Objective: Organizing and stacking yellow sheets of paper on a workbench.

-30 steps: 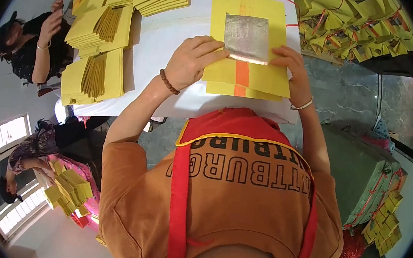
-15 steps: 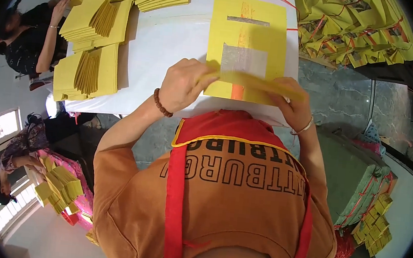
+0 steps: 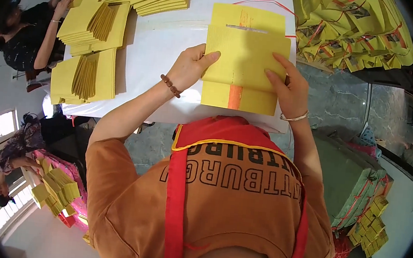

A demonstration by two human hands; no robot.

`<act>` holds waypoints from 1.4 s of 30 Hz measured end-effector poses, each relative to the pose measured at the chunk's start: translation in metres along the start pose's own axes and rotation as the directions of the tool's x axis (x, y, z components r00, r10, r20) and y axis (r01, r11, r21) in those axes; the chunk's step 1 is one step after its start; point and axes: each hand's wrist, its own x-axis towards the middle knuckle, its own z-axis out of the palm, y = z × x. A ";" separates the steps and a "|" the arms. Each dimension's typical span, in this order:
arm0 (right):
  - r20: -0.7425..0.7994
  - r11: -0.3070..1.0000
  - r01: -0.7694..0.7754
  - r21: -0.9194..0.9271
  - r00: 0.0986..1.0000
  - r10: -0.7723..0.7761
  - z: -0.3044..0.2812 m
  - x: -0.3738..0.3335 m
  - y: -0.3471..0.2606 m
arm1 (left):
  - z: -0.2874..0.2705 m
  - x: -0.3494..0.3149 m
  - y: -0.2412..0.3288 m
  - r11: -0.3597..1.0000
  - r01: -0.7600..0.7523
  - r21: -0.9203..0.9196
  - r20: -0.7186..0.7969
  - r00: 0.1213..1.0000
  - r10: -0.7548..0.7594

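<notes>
At the table's front edge, my left hand (image 3: 187,68) and my right hand (image 3: 292,87) hold a piece of yellow paper (image 3: 245,58) by its left and right sides. Whether it is one sheet or a thin stack I cannot tell. My left thumb presses on top of it; the right thumb and fingers grip the other edge. Beneath it lies a longer yellow sheet (image 3: 214,96), showing at the far and near ends. An orange mark (image 3: 235,98) runs down its middle, and part of a silver strip (image 3: 246,29) shows near its far end.
Stacks of folded yellow paper (image 3: 104,77) cover the white table's (image 3: 159,50) left side. Bundles of yellow paper tied with red string (image 3: 355,29) lie at far right, and a green wrapped bale (image 3: 336,176) stands at right. A co-worker (image 3: 26,42) handles paper at left; another person (image 3: 26,146) is behind.
The held yellow paper, seen edge-on before, now lies nearly flat over the longer sheet and hides its silver square. My hands have turned with it, and the longer sheet sits slightly nearer.
</notes>
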 end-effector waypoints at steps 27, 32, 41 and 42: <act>-0.035 0.990 -0.121 0.068 0.992 0.124 0.010 0.007 0.009 | 0.000 0.002 0.006 0.964 0.149 -0.222 -0.015 0.988 -0.157; -0.039 0.990 -0.137 0.038 0.990 0.138 0.010 0.008 0.007 | 0.000 0.003 0.008 0.937 0.171 -0.306 0.009 0.984 -0.177; -0.059 0.996 -0.087 0.012 0.994 0.088 0.013 0.009 0.018 | 0.008 -0.003 0.054 0.444 -0.519 0.730 0.082 0.712 0.697; -0.061 0.995 -0.099 0.027 0.993 0.101 0.012 0.008 0.015 | 0.020 -0.001 0.054 0.447 -0.515 0.731 0.077 0.713 0.697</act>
